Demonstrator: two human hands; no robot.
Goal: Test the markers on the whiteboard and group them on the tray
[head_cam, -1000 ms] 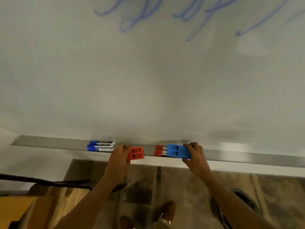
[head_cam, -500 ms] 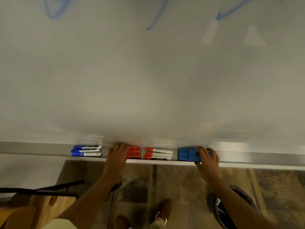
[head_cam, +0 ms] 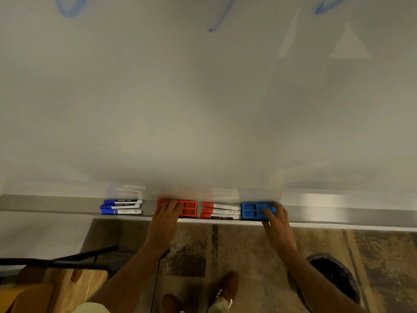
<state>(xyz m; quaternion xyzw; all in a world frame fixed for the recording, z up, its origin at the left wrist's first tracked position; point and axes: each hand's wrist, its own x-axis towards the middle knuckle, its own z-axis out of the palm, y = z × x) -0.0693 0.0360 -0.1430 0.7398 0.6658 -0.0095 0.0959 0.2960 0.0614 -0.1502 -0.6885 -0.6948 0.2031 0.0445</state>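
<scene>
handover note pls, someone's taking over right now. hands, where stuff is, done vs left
Left hand: fingers laid over the left part of the red block on the tray.
Right hand: fingers on the right part of the blue block, thumb under the tray's front edge.
Tray, left to right: three blue markers, red block, three red markers, blue block.
Done: markers capped and grouped by colour; blue scribbles on the whiteboard.
Left: probably just settling the blocks, then let go. No red marks in view, so red testing is unconfirmed.
</scene>
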